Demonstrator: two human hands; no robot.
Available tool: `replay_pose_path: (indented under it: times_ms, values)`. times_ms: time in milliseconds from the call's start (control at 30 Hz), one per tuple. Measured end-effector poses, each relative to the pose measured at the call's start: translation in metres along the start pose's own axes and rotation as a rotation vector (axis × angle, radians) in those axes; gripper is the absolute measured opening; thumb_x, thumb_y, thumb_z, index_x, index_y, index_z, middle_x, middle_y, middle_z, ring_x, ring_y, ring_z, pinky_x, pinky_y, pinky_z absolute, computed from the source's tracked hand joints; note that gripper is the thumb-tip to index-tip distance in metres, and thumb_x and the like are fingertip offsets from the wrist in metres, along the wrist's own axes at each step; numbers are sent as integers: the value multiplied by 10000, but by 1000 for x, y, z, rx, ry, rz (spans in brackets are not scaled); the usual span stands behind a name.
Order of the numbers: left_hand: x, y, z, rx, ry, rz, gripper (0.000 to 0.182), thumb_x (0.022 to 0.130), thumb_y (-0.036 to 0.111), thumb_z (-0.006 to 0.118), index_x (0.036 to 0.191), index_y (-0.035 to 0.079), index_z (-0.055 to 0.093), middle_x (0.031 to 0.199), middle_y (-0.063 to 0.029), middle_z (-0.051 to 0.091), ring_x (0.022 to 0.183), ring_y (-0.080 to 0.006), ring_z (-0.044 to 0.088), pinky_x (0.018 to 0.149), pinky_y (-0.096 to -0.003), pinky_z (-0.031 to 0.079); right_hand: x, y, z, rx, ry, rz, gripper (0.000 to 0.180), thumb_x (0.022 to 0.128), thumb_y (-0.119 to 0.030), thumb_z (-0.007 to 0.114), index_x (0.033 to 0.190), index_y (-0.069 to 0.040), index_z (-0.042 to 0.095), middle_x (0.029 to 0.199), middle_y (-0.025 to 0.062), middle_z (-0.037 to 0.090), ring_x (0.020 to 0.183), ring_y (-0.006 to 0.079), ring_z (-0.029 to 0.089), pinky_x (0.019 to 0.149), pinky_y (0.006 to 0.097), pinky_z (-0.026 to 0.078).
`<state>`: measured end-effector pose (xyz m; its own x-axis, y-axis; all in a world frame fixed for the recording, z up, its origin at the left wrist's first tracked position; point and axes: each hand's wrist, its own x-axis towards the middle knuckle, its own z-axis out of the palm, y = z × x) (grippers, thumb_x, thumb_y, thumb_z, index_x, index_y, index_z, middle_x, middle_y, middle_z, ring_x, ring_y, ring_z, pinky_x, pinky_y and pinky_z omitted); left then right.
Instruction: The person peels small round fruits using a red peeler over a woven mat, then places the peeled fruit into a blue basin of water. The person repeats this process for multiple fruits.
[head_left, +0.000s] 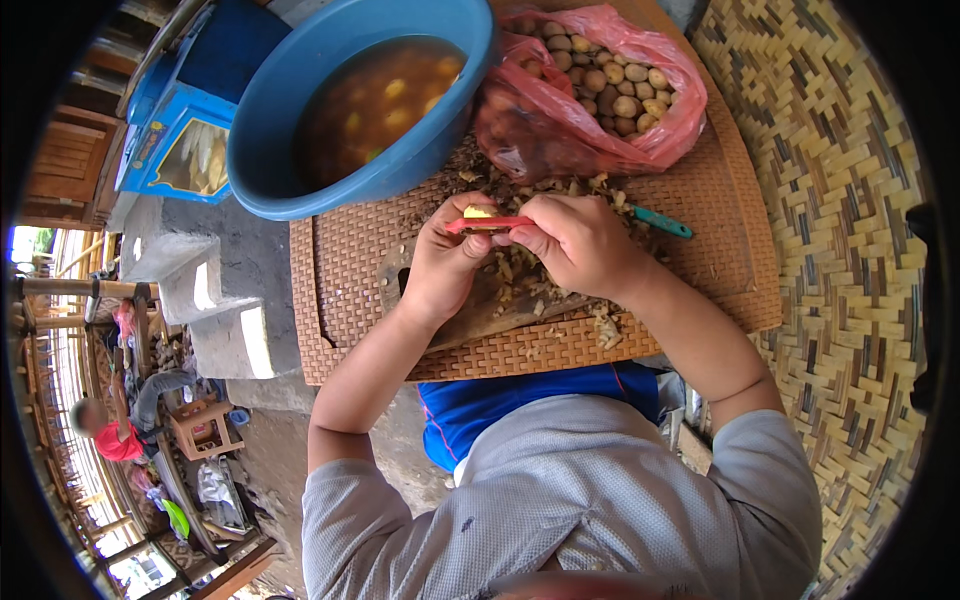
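Observation:
My left hand (450, 251) holds a small, partly peeled potato (478, 212) whose pale yellow flesh shows at the top. A red peeler (495, 223) lies across the potato, its near end gripped by my right hand (581, 240). Both hands are above a wooden cutting board (517, 307) strewn with potato peelings (510, 281). Beyond them, a pink plastic bag (675, 135) stands open, full of small unpeeled potatoes (624, 106). Left of the bag is a blue basin (259, 169) of brown water with pale potatoes (401, 118) in it.
The woven-patterned table (712, 225) holds a teal handle (661, 221) just right of my right hand. Concrete steps (225, 307) and a blue box with a window (180, 157) are on the left. A person in red (120, 442) sits farther off. A woven bamboo wall (832, 262) bounds the right.

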<state>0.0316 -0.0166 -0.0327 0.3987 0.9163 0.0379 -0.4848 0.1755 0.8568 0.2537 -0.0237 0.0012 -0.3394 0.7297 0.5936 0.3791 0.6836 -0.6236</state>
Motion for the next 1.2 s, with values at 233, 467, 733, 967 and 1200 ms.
replay_pose_path:
  times_ms: [233, 467, 733, 967, 1200]
  values:
    - [0, 4, -3, 60, -21, 10, 661, 906, 404, 884, 1368, 30, 594, 1138, -28, 758, 1038, -122, 733, 971, -292, 573, 3, 0, -5, -43, 5, -31, 295, 1019, -274, 747, 888, -52, 603, 770, 145, 659, 693, 384, 687, 578, 490, 512]
    - [0, 3, -3, 174, -42, 75, 659, 932, 420, 858, 1373, 18, 582, 1149, -66, 764, 1048, -162, 750, 995, -320, 578, 3, -4, -7, -23, 3, -8, 274, 1017, -263, 747, 884, -59, 621, 769, 140, 657, 692, 376, 688, 579, 481, 512]
    - [-2, 8, -4, 117, -79, 34, 606, 949, 391, 851, 1339, 6, 592, 1202, -81, 738, 1094, -179, 742, 1001, -337, 585, 6, -3, -10, -44, 28, -40, 260, 1000, -239, 761, 875, -57, 623, 771, 142, 655, 687, 378, 681, 586, 476, 508]
    - [-4, 8, -3, 105, -116, 49, 543, 960, 302, 857, 1332, -9, 612, 1198, -80, 749, 1093, -162, 720, 986, -334, 593, 5, -2, -9, 30, 31, -19, 252, 996, -209, 764, 871, -38, 628, 774, 146, 660, 699, 378, 687, 592, 468, 512]
    - [-16, 8, 8, 310, -244, -7, 584, 915, 302, 891, 1336, 15, 606, 1194, -91, 752, 1075, -214, 758, 933, -339, 602, 8, 8, -14, 92, -17, 36, 237, 1032, -204, 738, 904, -17, 668, 759, 157, 651, 684, 365, 662, 601, 451, 489]
